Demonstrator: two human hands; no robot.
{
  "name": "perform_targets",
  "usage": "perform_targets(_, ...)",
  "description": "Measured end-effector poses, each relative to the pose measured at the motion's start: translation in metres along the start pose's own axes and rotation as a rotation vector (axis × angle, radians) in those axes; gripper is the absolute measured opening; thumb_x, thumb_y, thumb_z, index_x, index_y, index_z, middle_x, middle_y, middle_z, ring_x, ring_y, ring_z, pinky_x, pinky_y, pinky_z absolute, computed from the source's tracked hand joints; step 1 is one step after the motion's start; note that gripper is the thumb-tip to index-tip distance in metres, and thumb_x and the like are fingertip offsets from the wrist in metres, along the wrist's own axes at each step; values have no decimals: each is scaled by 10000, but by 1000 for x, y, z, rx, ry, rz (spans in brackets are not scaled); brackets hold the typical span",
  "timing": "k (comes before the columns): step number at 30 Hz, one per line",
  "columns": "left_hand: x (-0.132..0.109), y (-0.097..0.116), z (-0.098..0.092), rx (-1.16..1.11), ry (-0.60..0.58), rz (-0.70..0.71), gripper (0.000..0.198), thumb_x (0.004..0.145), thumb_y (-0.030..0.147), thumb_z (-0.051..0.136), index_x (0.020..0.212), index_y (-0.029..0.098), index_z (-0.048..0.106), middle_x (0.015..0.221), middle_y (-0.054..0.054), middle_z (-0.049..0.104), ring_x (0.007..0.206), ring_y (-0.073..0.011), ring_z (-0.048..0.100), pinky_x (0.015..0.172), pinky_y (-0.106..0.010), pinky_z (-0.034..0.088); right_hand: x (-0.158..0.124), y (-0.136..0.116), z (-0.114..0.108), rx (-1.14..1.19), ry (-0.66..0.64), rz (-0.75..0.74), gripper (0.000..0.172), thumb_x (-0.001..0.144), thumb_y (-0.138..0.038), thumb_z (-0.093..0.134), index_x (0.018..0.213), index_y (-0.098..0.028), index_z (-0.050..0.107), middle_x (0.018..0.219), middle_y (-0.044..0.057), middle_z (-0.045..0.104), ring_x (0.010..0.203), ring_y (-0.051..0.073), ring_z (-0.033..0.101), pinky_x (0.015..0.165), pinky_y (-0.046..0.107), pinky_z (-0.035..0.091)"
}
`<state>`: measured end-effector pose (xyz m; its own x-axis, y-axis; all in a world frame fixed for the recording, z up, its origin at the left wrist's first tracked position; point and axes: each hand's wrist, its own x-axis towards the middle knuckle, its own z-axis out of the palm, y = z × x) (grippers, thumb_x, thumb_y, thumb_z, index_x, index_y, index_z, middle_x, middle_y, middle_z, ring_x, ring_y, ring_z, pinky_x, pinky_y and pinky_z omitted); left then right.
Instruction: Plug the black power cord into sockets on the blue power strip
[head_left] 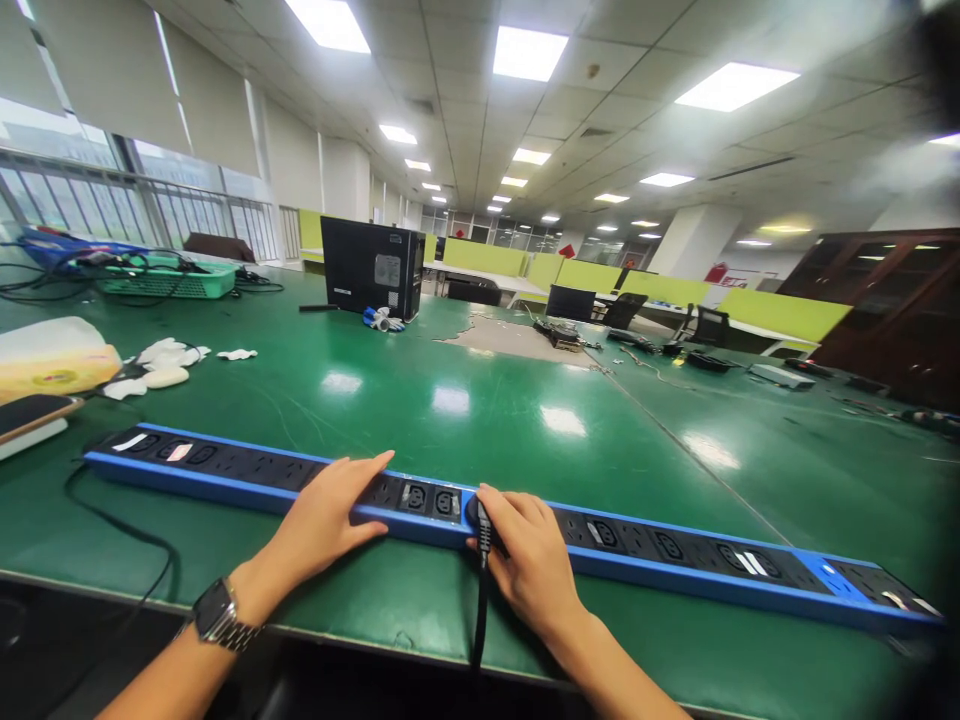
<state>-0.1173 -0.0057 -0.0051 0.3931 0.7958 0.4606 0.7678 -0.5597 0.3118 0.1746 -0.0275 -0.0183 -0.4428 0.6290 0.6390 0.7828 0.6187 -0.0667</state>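
Observation:
A long blue and black power strip (pixel 427 528) lies across the near part of the green table. Around its edges, left of the middle, rests my left hand (pixel 330 510), thumb on the near side and fingers over the far side. My right hand (pixel 529 545) grips a black power plug (pixel 478 512) at the strip's middle. From the plug a thick black cord (pixel 481 610) hangs down over the table's front edge. Whether the plug's pins are inside a socket is hidden. A watch (pixel 215 610) sits on my left wrist.
On the green table (pixel 390 400) stands a black computer case (pixel 367 268), with blue and white gloves (pixel 383 320) before it. A green basket (pixel 169 278) of cables is at far left. A phone (pixel 34 418) lies at left; loose electronic parts (pixel 562 333) lie at the back.

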Motion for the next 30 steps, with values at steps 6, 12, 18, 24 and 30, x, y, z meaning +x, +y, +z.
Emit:
perform_targets(6,-2,1,0,-5,7,3,772,771,272,716,1447,280,343,1373,-86,575,1226,-273,554,1104,-509,355,-3,1,0,-61,2,-30,577,826,-125,539,1387,-217,443,1314,64,610,1058,226,534,928,413,402)
perform_targets(12,2,0,-3,-49,-10,-86,846,742,293,744,1467,293,308,1274,-64,650,1156,-269,593,1023,-470,435,-4,2,1,-66,13,-20,510,848,-174,562,1352,-196,483,1307,71,615,1041,227,538,902,395,420)
perform_targets(18,4,3,-4,3,-13,-56,804,753,305,738,1451,288,340,1276,-49,648,1168,-257,583,1025,-439,434,0,0,1,61,2,98,507,837,-422,632,1286,-210,534,1136,78,676,994,218,581,854,351,467)
perform_targets(24,1,1,-1,22,1,-22,794,775,307,724,1455,292,313,1292,-59,635,1175,-253,582,1064,-471,399,2,-3,7,106,24,329,377,847,-455,607,1177,-276,637,995,51,688,891,196,617,769,327,480)
perform_targets(30,1,-1,1,22,5,-22,809,766,298,732,1454,299,306,1286,-56,636,1168,-249,587,1065,-474,402,9,-3,5,235,-27,445,339,823,-436,635,1128,-290,665,1045,30,711,965,210,617,828,357,478)
